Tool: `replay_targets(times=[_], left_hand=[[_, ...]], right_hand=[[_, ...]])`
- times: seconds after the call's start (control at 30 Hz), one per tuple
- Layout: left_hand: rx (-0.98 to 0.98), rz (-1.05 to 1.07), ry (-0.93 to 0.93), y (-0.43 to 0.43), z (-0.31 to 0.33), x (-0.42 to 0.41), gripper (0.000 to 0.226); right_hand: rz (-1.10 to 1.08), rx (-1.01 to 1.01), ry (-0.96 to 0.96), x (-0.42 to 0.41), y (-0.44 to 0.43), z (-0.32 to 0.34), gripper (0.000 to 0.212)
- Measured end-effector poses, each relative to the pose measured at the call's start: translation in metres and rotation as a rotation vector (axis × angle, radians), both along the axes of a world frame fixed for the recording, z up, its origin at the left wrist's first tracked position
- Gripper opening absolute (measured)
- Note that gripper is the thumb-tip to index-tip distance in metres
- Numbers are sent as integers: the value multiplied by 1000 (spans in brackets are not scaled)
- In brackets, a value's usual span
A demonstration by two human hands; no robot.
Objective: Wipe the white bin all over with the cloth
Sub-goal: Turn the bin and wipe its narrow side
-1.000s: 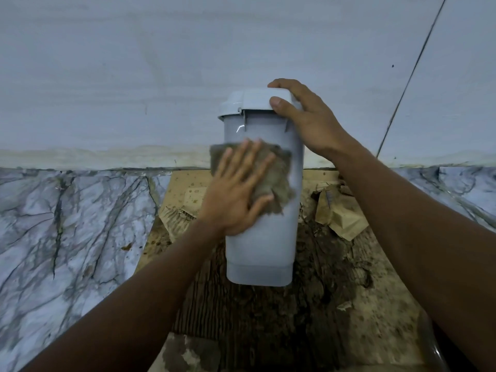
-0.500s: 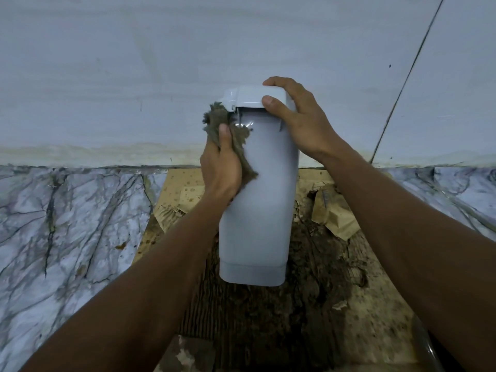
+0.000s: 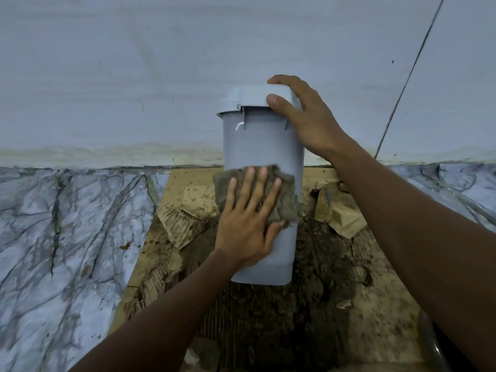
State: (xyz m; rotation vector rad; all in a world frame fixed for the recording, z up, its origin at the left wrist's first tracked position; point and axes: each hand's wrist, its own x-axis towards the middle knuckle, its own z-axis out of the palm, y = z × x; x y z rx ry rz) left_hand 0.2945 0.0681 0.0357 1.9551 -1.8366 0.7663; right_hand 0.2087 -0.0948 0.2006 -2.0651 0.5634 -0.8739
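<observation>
The white bin point(image 3: 263, 140) stands upright on dirty cardboard, its lid closed. My right hand point(image 3: 303, 116) grips the lid's right edge, thumb on the front and fingers over the top. My left hand point(image 3: 249, 218) lies flat with fingers spread, pressing the grey-brown cloth point(image 3: 284, 194) against the bin's front face, a little below the middle. The cloth covers the bin's width there, and the hand hides part of the lower front.
Soiled, torn cardboard point(image 3: 308, 304) covers the floor under and in front of the bin. Veined marble floor point(image 3: 67, 237) lies to the left and far right. A pale wall point(image 3: 134, 76) rises right behind the bin. A transparent rim point(image 3: 432, 342) shows at the lower right.
My left hand went up to the bin's upper left side under the lid with the cloth bunched, then came down onto the front face with the cloth spread flat. My right hand stayed on the lid.
</observation>
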Motion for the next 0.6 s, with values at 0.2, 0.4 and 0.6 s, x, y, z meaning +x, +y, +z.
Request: replay_targets(times=[0.2, 0.4, 0.6], left_hand=[[-219, 115, 425, -10, 9, 1, 70], [-630, 381, 1554, -38, 100, 1, 39], [-639, 169, 1722, -30, 171, 30, 43]], right_hand=[[11, -5, -25, 6, 2, -3, 38], [-50, -82, -3, 3, 12, -6, 44], [-43, -256, 29, -9, 35, -12, 52]])
